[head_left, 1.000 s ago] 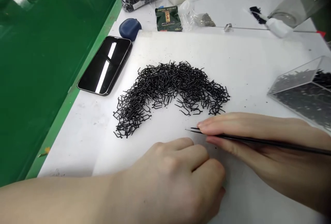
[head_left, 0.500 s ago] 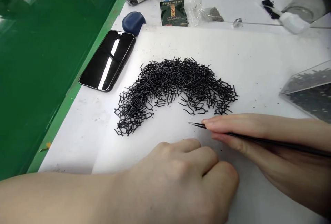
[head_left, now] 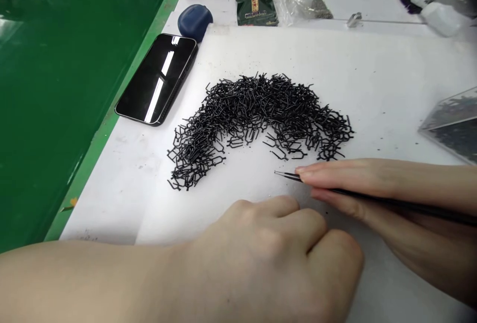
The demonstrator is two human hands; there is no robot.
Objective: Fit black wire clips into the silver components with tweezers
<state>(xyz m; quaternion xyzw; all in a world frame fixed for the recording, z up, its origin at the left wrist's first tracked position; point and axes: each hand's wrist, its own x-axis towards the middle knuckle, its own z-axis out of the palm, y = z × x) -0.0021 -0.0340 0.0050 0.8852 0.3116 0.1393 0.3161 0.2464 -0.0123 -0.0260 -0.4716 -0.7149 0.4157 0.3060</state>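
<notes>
A curved heap of small black forked pieces [head_left: 261, 102] lies on a white sheet [head_left: 387, 84]. Some pieces along its inner edge lie apart from the rest. My right hand [head_left: 357, 189] pinches a pair of black tweezers [head_left: 372, 199], whose fine tips point left, just in front of the heap. I see no piece between the tips. My left hand [head_left: 276, 248] rests nearer to me, below the tweezers, with its fingers curled under. Its fingertips are hidden, so whatever they hold does not show.
Left of the heap lies a phone [head_left: 158, 79], with a dark blue rounded case [head_left: 195, 21] behind it. At the back are a green packet [head_left: 256, 6] and a clear plastic bag [head_left: 298, 7]. A clear box of dark pieces [head_left: 456, 124] stands at the right.
The view has shifted slightly, so the heap and phone sit higher in the picture. Both hands keep nearly the same pose, and the tweezer tips look slightly wider apart.
</notes>
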